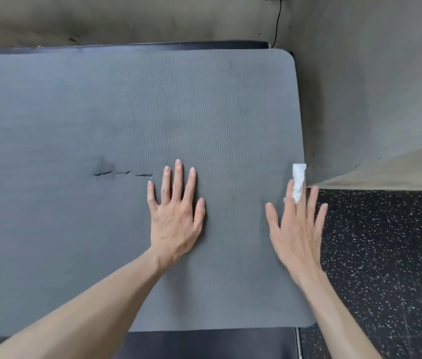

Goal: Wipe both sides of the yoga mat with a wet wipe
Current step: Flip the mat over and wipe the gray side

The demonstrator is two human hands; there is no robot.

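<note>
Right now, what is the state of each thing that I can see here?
yoga mat: unrolled flat, torn near the middle
wet wipe: crumpled, between the right fingers at the mat's right edge
left hand: flat on the mat, fingers spread
right hand: fingers straight, over the mat's edge

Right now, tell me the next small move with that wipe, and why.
Probably draw the right hand leftward so the wet wipe sweeps across the yoga mat. The wipe sits at the mat's right edge, caught between straight fingers, while the left hand lies flat on the mat.
</note>
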